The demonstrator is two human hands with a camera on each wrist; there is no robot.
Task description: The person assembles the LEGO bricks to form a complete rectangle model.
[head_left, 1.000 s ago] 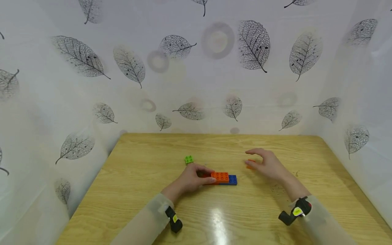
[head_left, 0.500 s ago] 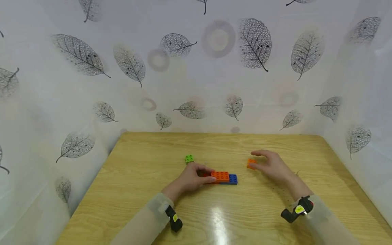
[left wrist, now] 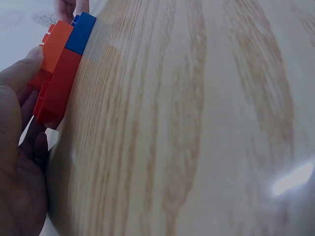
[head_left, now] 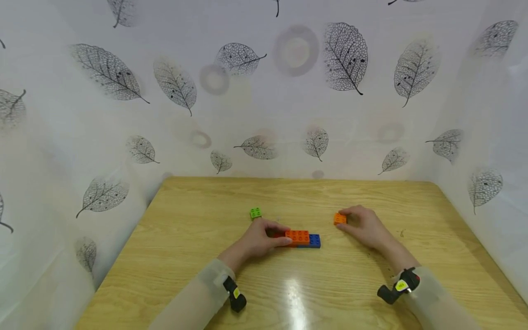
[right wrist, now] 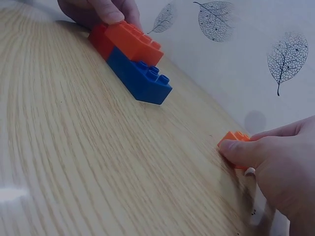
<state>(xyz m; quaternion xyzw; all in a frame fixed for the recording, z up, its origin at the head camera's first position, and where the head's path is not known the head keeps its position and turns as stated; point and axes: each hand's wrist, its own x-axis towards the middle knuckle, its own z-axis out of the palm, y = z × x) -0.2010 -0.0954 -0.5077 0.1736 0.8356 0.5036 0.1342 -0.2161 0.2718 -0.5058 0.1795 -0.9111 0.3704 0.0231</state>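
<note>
Here's the right hand (head_left: pixel 365 225), its grip pinching the small orange brick (head_left: pixel 340 218) between thumb and finger, right down at the tabletop (head_left: pixel 338 284)! Over to the left hand (head_left: pixel 261 238): thumb on the near side, fingers behind, that grip pinches the left end of the long orange brick (head_left: pixel 297 237). And look at the stack: the long orange brick sits across the red brick (left wrist: pixel 60 87) and the blue brick (head_left: pixel 315 241), whose studs show at the right end. Just beyond the left hand, the green brick (head_left: pixel 255 212) rests studs up.
</note>
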